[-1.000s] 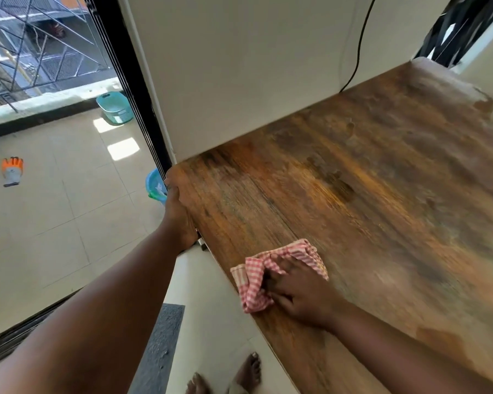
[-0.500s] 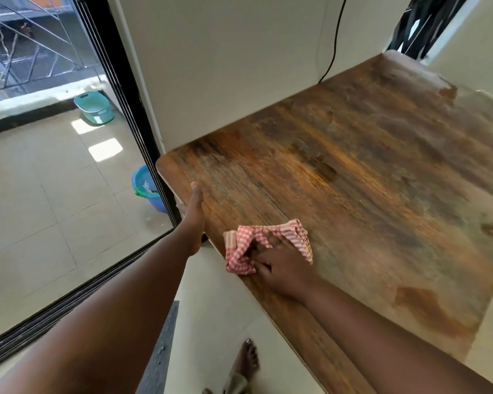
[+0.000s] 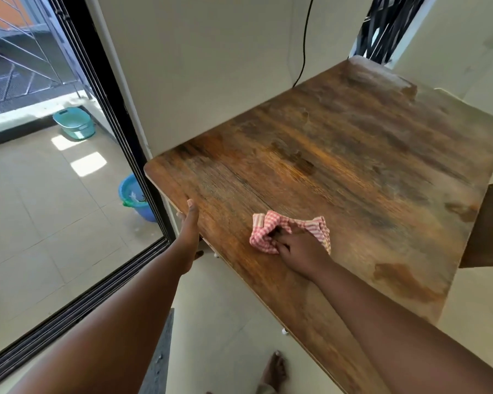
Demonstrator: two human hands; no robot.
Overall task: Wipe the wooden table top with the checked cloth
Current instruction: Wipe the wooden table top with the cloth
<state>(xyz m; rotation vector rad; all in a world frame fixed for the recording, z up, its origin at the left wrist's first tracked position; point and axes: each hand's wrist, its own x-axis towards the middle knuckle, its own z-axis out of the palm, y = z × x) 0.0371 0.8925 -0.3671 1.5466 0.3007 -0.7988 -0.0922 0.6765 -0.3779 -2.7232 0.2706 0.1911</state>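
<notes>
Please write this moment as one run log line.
right hand: presses checked cloth on table top | left hand: holds table edge | wipe: ongoing

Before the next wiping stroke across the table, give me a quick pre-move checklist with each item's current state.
1. Checked cloth lies on the wooden table top: ok.
2. Right hand has a grip on the cloth, fingers curled into it: ok.
3. Left hand steadies the table's near edge, thumb on top: ok.
4. Path ahead on the table top free of objects: ok.
5. Black cable hangs at the wall, off the wiping surface: ok.
6. Cloth damp or dry: cannot tell.
</notes>
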